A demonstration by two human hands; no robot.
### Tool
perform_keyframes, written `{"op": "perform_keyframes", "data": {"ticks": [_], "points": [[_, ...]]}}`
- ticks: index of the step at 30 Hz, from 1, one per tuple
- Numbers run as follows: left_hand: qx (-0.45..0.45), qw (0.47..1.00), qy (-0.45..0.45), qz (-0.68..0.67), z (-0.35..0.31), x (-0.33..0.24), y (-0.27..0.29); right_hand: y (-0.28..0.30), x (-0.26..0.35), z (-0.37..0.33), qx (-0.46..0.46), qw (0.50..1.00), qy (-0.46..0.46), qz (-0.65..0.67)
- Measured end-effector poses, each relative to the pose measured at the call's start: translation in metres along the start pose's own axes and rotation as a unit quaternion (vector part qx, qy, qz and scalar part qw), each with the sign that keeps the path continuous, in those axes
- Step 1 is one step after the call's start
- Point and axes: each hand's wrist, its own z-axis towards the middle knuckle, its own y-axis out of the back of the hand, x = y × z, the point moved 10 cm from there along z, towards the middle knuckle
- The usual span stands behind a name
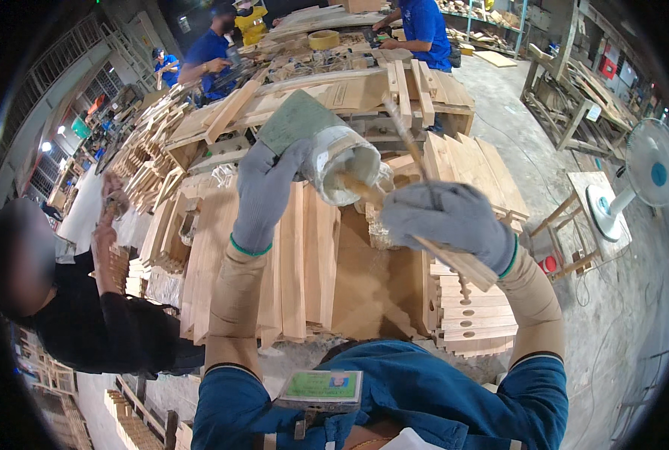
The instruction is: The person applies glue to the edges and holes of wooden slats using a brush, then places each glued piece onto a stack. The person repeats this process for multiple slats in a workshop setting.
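My left hand [265, 191], in a grey knit glove, is closed on a whitish, crusted tub [323, 169] tilted with its mouth toward my right. A flat greenish square piece [298, 120] sits against the tub's far side; whether it is fixed there I cannot tell. My right hand [443, 221], gloved alike, is wrapped round a flat wooden stick [466, 266] whose yellowish far end reaches into the tub's mouth. A thin, blurred rod [405, 135] also rises from the right hand. Below both hands lies a brown board [372, 281].
Long pale wooden boards [293, 262] lie left of the brown board, and slotted wooden pieces [475, 319] are stacked right. Ahead stands a workbench [289, 105] with people in blue. A person in black [117, 322] is close on my left. A fan [634, 184] stands at right.
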Motion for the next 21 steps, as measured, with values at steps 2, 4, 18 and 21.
{"op": "perform_keyframes", "data": {"ticks": [2,4,18,21], "points": [[0.007,1.0,0.003,0.0,-0.002,-0.005,0.005,0.009,-0.001,0.014,-0.018,1.0,-0.019,0.012],[0.009,1.0,0.006,0.004,-0.001,-0.012,0.011,0.009,-0.003,0.019,-0.039,0.998,-0.034,-0.029],[0.0,0.989,-0.045,-0.141,-0.015,0.002,0.033,-0.017,0.037,0.031,0.004,0.999,-0.037,0.006],[0.007,0.988,-0.052,-0.142,-0.015,0.001,0.037,-0.025,0.029,0.024,0.011,0.992,-0.083,0.096]]}}
